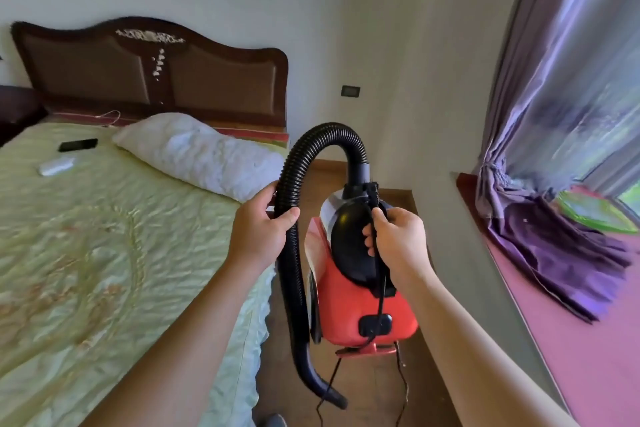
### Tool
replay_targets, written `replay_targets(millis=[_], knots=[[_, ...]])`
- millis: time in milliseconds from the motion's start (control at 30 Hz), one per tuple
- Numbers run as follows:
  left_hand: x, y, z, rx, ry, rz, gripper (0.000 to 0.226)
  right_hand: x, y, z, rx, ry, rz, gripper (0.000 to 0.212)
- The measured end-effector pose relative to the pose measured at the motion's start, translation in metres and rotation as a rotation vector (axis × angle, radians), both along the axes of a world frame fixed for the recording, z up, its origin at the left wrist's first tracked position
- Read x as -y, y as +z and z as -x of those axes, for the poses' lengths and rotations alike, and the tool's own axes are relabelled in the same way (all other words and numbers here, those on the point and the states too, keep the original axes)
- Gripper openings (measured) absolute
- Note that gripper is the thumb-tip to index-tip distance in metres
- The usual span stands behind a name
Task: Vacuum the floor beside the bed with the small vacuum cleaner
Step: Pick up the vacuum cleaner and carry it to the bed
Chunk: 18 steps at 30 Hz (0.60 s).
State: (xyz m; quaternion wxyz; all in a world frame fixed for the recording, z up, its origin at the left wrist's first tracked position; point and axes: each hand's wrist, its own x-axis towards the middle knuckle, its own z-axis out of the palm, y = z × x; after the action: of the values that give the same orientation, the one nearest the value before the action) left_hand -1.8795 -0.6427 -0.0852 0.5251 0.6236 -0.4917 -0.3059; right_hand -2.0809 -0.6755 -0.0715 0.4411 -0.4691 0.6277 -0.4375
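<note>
Two hands: both are busy, and the vacuum hangs in mid-air at the lower centre of the frame, above the strip of floor between bed and window ledge.
Bed point(104, 236): fills the left half; quilted pale-green cover, soft and wrinkled, its scalloped edge just beside the hose. Risk: suction could grab that loose fabric if the nozzle swings left.
Floor point(374, 388): narrow brown wood-look strip, smooth and hard; tight room, so the body could knock the bed or the wall.
Vacuum cleaner point(353, 291): red glossy plastic body, boxy, with a rounded black cap on top. Risk: carried by one hand, it could tilt or slip.
Hose point(298, 177): black ribbed tube, arching over the top and running down to a smooth curved nozzle near the floor. Risk: a sharp bend could kink it.
Left hand point(259, 229): wrapped around the hose on its left run.
Right hand point(398, 236): closed on the black handle at the cap, the cord pinched under the fingers.
Cord point(381, 291): thin, black, limp; it trails down to the floor and could snag a foot or pull taut.
</note>
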Motion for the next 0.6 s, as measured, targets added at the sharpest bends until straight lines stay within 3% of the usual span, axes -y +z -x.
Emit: replay_targets(millis=[600], knots=[[0.293, 0.009, -0.042, 0.066, 0.020, -0.025, 0.028, 0.304, 0.008, -0.035, -0.008, 0.017, 0.018, 0.021]])
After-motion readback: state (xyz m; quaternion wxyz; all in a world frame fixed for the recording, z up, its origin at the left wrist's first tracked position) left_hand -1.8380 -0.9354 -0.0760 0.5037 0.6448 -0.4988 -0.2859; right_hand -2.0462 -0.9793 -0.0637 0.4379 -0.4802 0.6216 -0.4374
